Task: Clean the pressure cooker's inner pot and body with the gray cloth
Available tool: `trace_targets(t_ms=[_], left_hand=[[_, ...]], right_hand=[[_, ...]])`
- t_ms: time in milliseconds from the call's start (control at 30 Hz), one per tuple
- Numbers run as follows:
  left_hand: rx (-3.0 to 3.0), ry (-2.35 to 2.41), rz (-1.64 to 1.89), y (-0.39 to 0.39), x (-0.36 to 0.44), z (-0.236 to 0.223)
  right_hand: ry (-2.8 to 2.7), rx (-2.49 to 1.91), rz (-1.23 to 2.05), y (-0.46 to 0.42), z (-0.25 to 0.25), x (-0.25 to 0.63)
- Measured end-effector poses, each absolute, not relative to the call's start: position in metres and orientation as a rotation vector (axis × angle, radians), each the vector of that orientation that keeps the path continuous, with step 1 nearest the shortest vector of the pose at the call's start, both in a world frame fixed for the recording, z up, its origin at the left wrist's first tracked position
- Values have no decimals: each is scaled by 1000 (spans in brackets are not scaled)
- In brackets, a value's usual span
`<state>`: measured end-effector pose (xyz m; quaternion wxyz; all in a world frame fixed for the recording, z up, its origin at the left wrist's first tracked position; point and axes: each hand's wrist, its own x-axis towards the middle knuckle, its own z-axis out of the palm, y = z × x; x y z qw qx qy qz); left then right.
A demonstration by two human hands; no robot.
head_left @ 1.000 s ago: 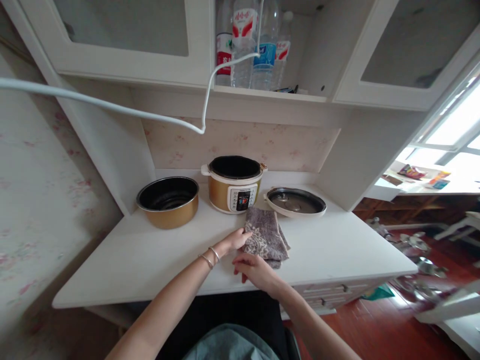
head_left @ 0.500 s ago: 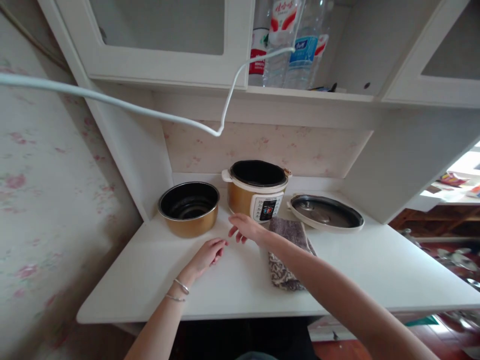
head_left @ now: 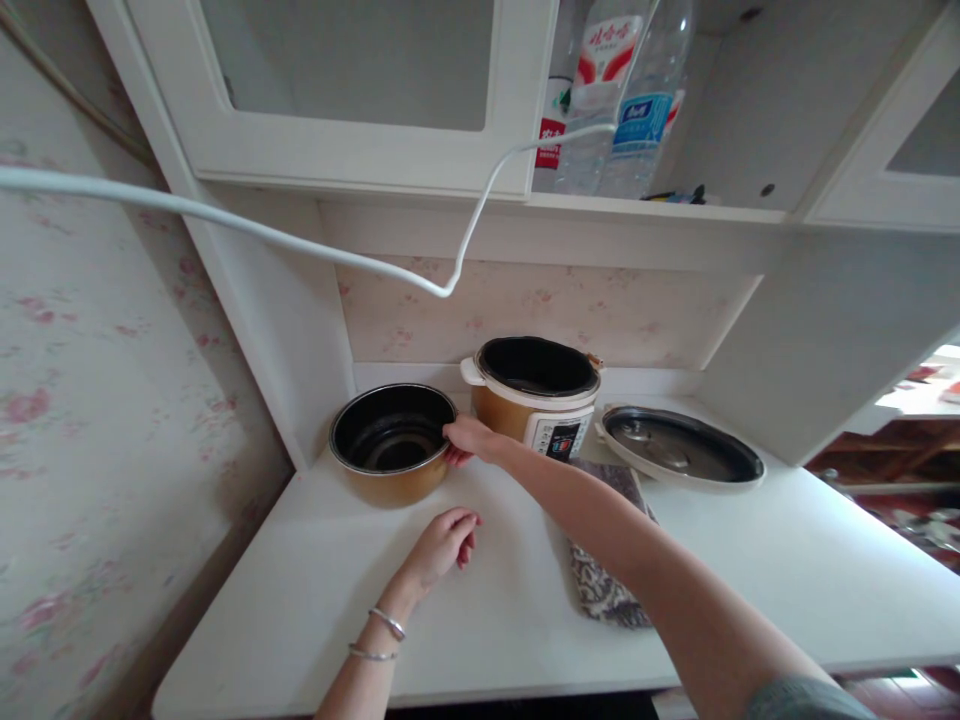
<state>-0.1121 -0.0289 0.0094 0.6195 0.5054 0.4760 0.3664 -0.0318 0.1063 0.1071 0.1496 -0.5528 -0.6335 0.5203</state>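
The gold inner pot (head_left: 386, 487) with a black inside stands on the white counter at the left. My right hand (head_left: 466, 437) is closed on its right rim, thumb at the edge and fingers against the outer wall. In front of the pot, my left hand (head_left: 445, 545) is loosely curled above the counter, with no object visible in it. Behind my right wrist sits the gold and white electric cooker (head_left: 501, 418), lidless, its control panel partly covered by my arm. A folded brown patterned towel (head_left: 600, 590) lies under my right forearm.
The detached oval lid (head_left: 682, 447) lies upside down right of the cooker. A white cable (head_left: 300, 240) hangs across the view. Plastic bottles (head_left: 637, 125) stand in the open cabinet above. A side panel (head_left: 289, 310) rises left of the pot.
My right hand has moved left from in front of the cooker to the pot's rim and closed on it. My left hand stays curled. The view has shifted a little.
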Motion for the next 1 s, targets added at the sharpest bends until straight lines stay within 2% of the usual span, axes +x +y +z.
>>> trace_targets(t_ms=[167, 433, 567, 767, 1000], left_hand=[[1149, 1079, 874, -28, -112, 8], [1126, 1088, 892, -29, -111, 5], [1106, 1096, 927, -30, -109, 1], [1099, 1090, 971, -30, -108, -3], [1102, 1077, 998, -31, -108, -1]], right_hand=[[-1854, -1559, 1438, 92, 133, -32], [-1581, -1343, 1422, 76, 238, 4], [-1446, -1297, 1288, 86, 273, 36], [-1296, -1381, 1024, 107, 294, 92], [-1159, -1542, 909, 127, 279, 146]])
